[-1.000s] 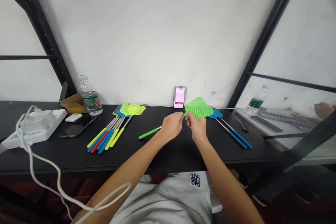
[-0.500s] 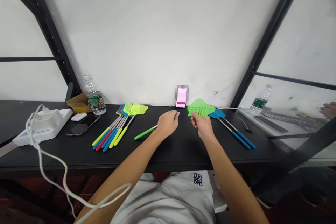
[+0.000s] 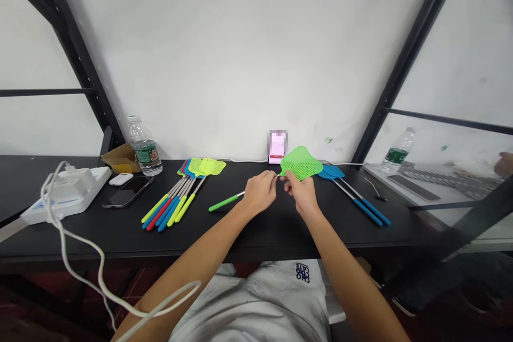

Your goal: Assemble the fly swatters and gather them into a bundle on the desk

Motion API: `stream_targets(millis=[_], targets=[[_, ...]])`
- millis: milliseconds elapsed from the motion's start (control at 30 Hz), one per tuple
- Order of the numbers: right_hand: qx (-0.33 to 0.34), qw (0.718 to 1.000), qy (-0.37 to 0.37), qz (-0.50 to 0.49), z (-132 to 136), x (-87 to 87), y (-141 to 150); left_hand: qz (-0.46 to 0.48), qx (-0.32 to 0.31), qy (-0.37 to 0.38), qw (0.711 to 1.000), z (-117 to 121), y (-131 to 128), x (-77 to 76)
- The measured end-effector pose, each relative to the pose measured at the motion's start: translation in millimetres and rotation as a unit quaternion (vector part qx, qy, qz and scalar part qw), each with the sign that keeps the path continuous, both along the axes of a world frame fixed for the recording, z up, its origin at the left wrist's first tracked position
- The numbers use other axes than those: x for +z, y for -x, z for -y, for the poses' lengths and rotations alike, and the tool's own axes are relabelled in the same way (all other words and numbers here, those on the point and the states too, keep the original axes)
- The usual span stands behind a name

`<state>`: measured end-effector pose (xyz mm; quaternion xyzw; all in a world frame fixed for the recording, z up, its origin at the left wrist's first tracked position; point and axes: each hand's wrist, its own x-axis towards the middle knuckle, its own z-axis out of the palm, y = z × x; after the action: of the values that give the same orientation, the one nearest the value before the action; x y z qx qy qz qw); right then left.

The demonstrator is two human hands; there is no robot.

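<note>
My left hand (image 3: pixel 260 192) is closed around the metal rod of a fly swatter handle (image 3: pixel 223 203), whose green grip sticks out to the left. The rod's tip shows just past my fingers. In my right hand (image 3: pixel 303 192), thumb and fingers pinch the neck of a bright green fly swatter head (image 3: pixel 300 162), a perforated paddle held above the table. Rod tip and neck are close together; whether the rod sits inside the neck I cannot tell. Two blue fly swatters (image 3: pixel 356 200) lie right of my right hand.
Several mixed-colour fly swatters (image 3: pixel 173 200) lie fanned at left on the black table (image 3: pixel 256 238). Beyond them are a water bottle (image 3: pixel 145 149), dark phone (image 3: pixel 126 191), white case (image 3: pixel 121 179), open box (image 3: pixel 121 158) and power strip (image 3: pixel 80 192). A lit phone (image 3: pixel 277 147) leans on the wall.
The rod and the green head came apart half a second ago. Now my hands have moved back toward each other, bringing the rod's tip up to the head's neck.
</note>
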<state>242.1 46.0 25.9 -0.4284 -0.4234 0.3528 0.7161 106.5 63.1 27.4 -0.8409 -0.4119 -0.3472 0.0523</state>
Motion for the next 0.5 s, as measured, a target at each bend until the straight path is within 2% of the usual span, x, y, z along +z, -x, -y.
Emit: stream_targets(millis=[500], targets=[[0.027, 0.999, -0.026, 0.005, 5.4, 4.1, 4.7, 0.027, 0.011, -0.031, 0.999, 2.8, -1.5, -0.9]])
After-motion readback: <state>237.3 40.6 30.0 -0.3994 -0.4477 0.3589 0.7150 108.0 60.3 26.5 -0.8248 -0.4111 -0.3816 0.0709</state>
